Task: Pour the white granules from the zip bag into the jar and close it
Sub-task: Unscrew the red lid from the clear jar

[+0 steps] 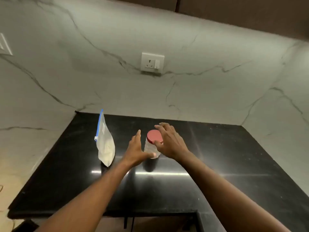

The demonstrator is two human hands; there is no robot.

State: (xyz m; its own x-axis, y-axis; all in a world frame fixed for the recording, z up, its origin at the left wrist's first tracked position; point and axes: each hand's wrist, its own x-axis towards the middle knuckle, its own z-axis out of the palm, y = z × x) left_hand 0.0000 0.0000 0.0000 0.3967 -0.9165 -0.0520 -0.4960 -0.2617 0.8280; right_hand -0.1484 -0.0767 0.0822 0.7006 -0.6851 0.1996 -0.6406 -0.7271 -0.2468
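As seen from the head camera, at mid-frame: a clear plastic jar (pixel 151 149), upright on the black countertop (pixel 217 156), red lid (pixel 153 135) seated on its mouth. Contents hard to judge through the clear wall.

At 9 o'clock of the jar, near but well clear of it: the zip bag (pixel 106 144), standing on its base and leaning slightly, blue zip strip along the top edge, white granules (pixel 107 153) filling the lower part.

Left hand (pixel 135 148): in from 7 o'clock on a bare, outstretched forearm, palm turned toward the jar. Fingers straight and together, pointing to 12 o'clock just beside the jar's 9 o'clock side. Thumb stretched across toward 3 o'clock, tip against the jar's lower wall. Spread wide, wrapped round nothing.

Right hand (pixel 168 143): in from 4 o'clock on a bare forearm, wrist bent a little, palm down at the 3 o'clock side of the lid. Thumb pad against the lid's near rim at about 5 o'clock. Fingers fanned and gently arched, reaching past the rim toward 1 o'clock. No clamped hold on the lid; whether any fingertip meets the far rim, impossible to tell.

At 6 o'clock of the jar: a bright streak of reflected light across the polished countertop.

Beyond, at 12 o'clock: grey-veined marble wall (pixel 100 81) with a white socket plate (pixel 152 62). At the frame's 10 o'clock edge: part of a second white plate (pixel 5 46).
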